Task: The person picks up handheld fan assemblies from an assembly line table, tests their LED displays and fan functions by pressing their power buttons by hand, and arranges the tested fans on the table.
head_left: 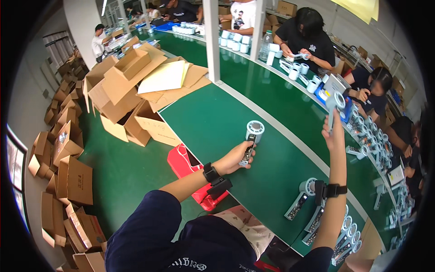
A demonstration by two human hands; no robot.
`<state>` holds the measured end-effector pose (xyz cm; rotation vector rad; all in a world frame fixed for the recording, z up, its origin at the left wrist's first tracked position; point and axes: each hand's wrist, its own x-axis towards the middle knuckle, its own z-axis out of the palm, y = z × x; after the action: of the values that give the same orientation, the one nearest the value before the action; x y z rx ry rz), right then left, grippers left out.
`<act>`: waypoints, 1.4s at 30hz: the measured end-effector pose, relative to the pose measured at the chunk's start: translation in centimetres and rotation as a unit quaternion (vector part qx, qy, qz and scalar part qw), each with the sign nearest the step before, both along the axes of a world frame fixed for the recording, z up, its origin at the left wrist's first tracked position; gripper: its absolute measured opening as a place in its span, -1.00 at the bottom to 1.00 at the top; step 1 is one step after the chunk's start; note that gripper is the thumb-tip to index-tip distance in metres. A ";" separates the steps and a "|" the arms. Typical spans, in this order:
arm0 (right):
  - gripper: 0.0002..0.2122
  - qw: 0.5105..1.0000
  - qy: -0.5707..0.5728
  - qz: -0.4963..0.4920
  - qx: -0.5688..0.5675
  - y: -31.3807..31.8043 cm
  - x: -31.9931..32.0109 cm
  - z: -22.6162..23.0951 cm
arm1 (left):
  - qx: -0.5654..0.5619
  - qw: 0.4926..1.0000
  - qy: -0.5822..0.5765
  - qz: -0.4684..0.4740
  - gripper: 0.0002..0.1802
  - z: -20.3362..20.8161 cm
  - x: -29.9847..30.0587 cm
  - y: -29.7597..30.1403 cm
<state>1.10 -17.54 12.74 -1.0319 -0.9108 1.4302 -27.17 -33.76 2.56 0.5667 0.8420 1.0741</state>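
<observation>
Head view, only feed I've got: my left hand [236, 157] is curled round the handle of a pale grey-blue unit [255, 129], pinching it between thumb and fingers. Its round ring head sticks out past the hand on the far side, circuit board exposed along the handle. It's held over the green bench [195, 111]. My right hand [333, 129] is raised, off to the right and further out — fingers wrapped on the handle of a second unit [335, 102], ring head up; can't tell exactly where each fingertip sits. Black straps on both wrists. Nearer me than the right hand, beside its wrist, a third unit [297, 206] lies on the bench, board showing, and a row of similar units [348, 233] runs on toward me. Left of the left hand: red bin [177, 158] with a white cable, then cardboard boxes [120, 86] piled beyond it. Past the left hand, a white post [212, 45] stands at the bench's far edge. Just left of and beyond the right hand: blue tray [322, 94]. Right of that hand, a crowd of pale units [374, 140]. Farther out, a co-worker [308, 34] in black holds a pale part in both hands.
</observation>
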 end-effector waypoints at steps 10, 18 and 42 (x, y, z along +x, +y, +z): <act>-0.58 0.966 0.141 0.042 0.214 -15.9 -1.9 8.9 | 0.282 0.952 -0.112 -0.038 -0.51 12.1 6.8 2.4; -0.56 0.942 0.058 -0.048 0.328 -19.5 0.9 11.0 | 0.471 0.851 -0.210 -0.101 -0.51 20.6 12.8 2.8; -0.66 0.955 -0.004 -0.048 0.291 -17.5 -1.1 7.8 | 0.466 0.874 -0.131 -0.048 -0.36 18.3 15.8 3.3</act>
<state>0.00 -34.99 20.51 -0.6237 -1.1775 0.9820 -11.40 -30.42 20.84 1.2150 -0.0043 1.4030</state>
